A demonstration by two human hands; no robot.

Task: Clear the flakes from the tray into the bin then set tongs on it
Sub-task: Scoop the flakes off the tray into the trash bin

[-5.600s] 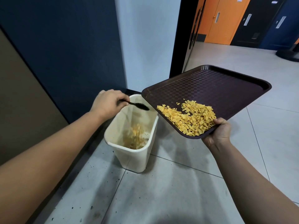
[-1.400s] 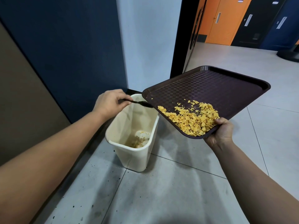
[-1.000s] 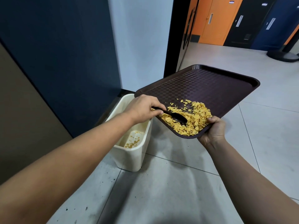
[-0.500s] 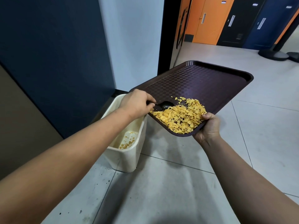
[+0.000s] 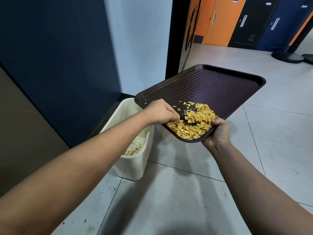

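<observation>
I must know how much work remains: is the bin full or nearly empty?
Nearly empty: the bin shows only a thin scatter of flakes at its bottom.

Dark brown checker-embossed tray [image 5: 211,85]; golden-yellow flakes [image 5: 193,126] beside the right grip; cream bin [image 5: 133,165]; black utensil [image 5: 191,121] in the left grip.

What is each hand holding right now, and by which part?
The right hand grips the dark brown plastic tray by its near corner. The left hand holds a black spoon by its handle, its bowl among the flakes.
</observation>
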